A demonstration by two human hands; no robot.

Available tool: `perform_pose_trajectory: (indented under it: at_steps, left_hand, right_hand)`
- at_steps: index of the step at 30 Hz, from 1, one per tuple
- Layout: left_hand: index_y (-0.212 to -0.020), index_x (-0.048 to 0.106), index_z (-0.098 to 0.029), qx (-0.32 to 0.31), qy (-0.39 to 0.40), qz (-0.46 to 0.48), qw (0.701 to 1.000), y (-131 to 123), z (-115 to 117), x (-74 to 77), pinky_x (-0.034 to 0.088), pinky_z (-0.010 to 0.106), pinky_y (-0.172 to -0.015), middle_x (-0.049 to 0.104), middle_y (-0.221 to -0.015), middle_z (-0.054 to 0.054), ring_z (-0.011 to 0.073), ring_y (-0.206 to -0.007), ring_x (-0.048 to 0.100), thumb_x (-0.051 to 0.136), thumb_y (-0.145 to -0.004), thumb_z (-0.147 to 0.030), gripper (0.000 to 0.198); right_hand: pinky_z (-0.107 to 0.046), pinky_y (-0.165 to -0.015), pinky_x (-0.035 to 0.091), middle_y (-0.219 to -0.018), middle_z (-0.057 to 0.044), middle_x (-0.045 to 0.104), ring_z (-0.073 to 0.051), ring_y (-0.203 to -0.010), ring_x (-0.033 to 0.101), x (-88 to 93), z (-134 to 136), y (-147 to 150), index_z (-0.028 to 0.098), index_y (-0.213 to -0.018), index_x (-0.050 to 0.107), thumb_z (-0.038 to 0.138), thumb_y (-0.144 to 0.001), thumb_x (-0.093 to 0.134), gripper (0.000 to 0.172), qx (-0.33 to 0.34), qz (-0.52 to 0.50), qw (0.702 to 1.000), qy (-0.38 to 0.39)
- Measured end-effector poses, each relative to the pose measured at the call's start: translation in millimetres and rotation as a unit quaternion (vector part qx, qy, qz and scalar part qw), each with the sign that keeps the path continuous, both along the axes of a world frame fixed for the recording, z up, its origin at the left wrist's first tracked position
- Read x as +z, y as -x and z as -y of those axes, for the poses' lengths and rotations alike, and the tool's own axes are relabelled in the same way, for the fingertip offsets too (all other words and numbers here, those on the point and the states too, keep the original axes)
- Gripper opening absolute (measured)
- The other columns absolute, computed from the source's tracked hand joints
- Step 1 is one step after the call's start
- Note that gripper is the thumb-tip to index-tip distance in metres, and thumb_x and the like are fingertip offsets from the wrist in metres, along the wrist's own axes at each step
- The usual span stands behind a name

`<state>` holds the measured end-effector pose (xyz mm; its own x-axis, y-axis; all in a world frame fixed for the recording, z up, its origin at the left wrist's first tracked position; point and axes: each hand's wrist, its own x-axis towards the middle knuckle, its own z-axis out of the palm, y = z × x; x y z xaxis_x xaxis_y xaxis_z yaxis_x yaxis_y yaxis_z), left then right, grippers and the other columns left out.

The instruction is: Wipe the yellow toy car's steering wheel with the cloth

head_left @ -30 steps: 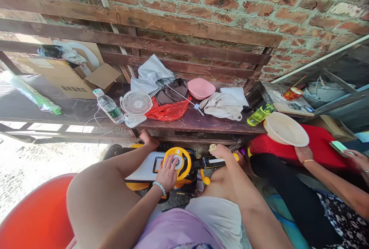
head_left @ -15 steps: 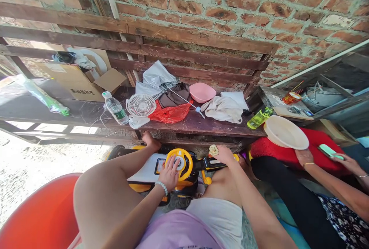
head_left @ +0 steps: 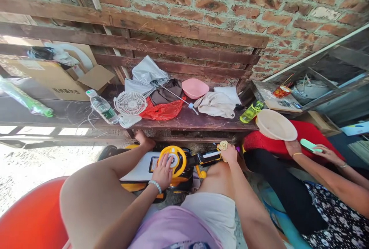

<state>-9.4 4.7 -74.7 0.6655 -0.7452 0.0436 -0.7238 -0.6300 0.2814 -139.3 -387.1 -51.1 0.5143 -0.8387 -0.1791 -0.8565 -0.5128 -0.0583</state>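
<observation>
My left hand (head_left: 162,171), with a beaded bracelet at its wrist, lies flat with outstretched fingers on the hub of a yellow steering wheel (head_left: 183,160). That wheel belongs to a ride-on toy vehicle (head_left: 135,172) with a white, black and yellow body between my legs. Closed around a crumpled pale yellow cloth (head_left: 223,146) is my right hand (head_left: 230,155), at the far end of the toy's black and yellow arm (head_left: 209,156). Whether the cloth touches the arm I cannot tell.
A wooden bench (head_left: 207,122) holds a water bottle (head_left: 103,107), a white fan (head_left: 131,103), a folded-back umbrella (head_left: 150,72), a pink basin (head_left: 195,88) and a cardboard box (head_left: 57,79). At right, another person's hands hold a cream basin (head_left: 276,125) and a green phone (head_left: 310,145).
My right hand has moved right with the cloth, farther toward the end of the toy's arm. My left hand stays on the steering wheel. The whole view has shifted slightly.
</observation>
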Motion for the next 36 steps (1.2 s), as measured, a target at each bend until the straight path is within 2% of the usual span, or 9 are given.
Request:
perform_pose_trajectory:
  at_steps: [8,13,18,23,26,29,31,33,36]
  left_hand:
    - [-0.158,0.050,-0.017,0.004,-0.002,-0.011,1.000,0,1,3.2,0.044,0.056,-0.117,0.037,-0.170,0.016,0.0360,-0.157,0.036,0.050,-0.095,-0.020,0.063]
    - [-0.159,0.049,-0.016,0.007,-0.006,-0.010,1.000,1,2,5.9,0.043,0.055,-0.117,0.037,-0.170,0.017,0.0353,-0.157,0.035,0.048,-0.094,-0.019,0.064]
    - [-0.158,0.051,-0.018,0.017,0.002,-0.010,1.000,2,2,2.0,0.041,0.054,-0.119,0.038,-0.170,0.015,0.0345,-0.157,0.036,0.049,-0.096,-0.023,0.062]
    - [-0.158,0.050,-0.018,0.016,0.007,-0.019,1.000,3,2,0.2,0.043,0.053,-0.118,0.037,-0.171,0.015,0.0339,-0.157,0.034,0.048,-0.096,-0.022,0.063]
    - [-0.158,0.049,-0.017,0.013,0.000,-0.028,1.000,3,2,2.9,0.043,0.053,-0.117,0.036,-0.171,0.015,0.0334,-0.158,0.033,0.048,-0.095,-0.020,0.064]
    - [-0.159,0.047,-0.015,0.009,-0.010,-0.036,0.999,2,3,5.9,0.043,0.053,-0.118,0.034,-0.172,0.016,0.0327,-0.159,0.032,0.047,-0.095,-0.020,0.064]
    - [-0.160,0.046,-0.015,0.008,-0.011,-0.035,0.999,3,3,6.9,0.043,0.053,-0.118,0.034,-0.172,0.016,0.0325,-0.159,0.031,0.046,-0.096,-0.021,0.064]
    - [-0.160,0.046,-0.015,0.010,-0.009,-0.035,0.999,3,3,7.1,0.044,0.054,-0.117,0.033,-0.172,0.016,0.0330,-0.159,0.031,0.046,-0.097,-0.022,0.063]
    - [-0.159,0.047,-0.016,0.008,0.001,-0.037,0.999,3,2,6.3,0.045,0.056,-0.116,0.034,-0.171,0.016,0.0338,-0.158,0.033,0.046,-0.096,-0.021,0.063]
  right_hand:
    - [-0.037,-0.097,0.048,-0.136,-0.014,0.063,-0.031,-0.127,0.057,-0.9,-15,17,0.019,-0.132,0.064,0.032,-0.089,0.063,0.045,-0.007,0.000,0.999,0.045]
    - [-0.043,-0.104,0.044,-0.122,-0.014,0.069,-0.033,-0.123,0.057,2.1,-44,14,0.019,-0.103,0.070,0.027,-0.078,0.067,0.027,0.032,0.168,0.985,-0.024]
    - [-0.046,-0.099,0.048,-0.097,-0.011,0.072,-0.030,-0.103,0.064,2.7,-86,-5,0.022,-0.080,0.065,0.031,-0.069,0.067,0.014,-0.030,0.375,0.911,-0.172]
    - [-0.036,-0.072,0.057,-0.086,-0.006,0.075,-0.024,-0.080,0.070,8.7,-130,-17,0.024,-0.084,0.068,0.050,-0.070,0.070,0.030,-0.047,0.446,0.848,-0.283]
    - [-0.032,-0.059,0.055,-0.082,-0.004,0.076,-0.023,-0.070,0.071,18.3,-150,-12,0.022,-0.093,0.070,0.060,-0.072,0.072,0.044,-0.100,0.494,0.785,-0.360]
    - [-0.030,-0.060,0.056,-0.087,-0.004,0.078,-0.022,-0.074,0.072,27.7,-161,0,0.022,-0.098,0.070,0.058,-0.064,0.084,0.051,-0.160,0.556,0.705,-0.409]
    - [-0.032,-0.068,0.060,-0.093,-0.006,0.079,-0.023,-0.083,0.074,31.5,-163,5,0.022,-0.101,0.070,0.056,-0.061,0.087,0.055,-0.171,0.589,0.681,-0.400]
    - [-0.035,-0.077,0.062,-0.097,-0.006,0.079,-0.025,-0.090,0.074,33.3,-162,5,0.023,-0.103,0.070,0.056,-0.062,0.086,0.055,-0.159,0.603,0.683,-0.379]
    - [-0.042,-0.087,0.062,-0.102,-0.007,0.077,-0.026,-0.095,0.073,33.0,-156,-5,0.024,-0.103,0.070,0.056,-0.066,0.081,0.050,-0.064,0.576,0.748,-0.323]
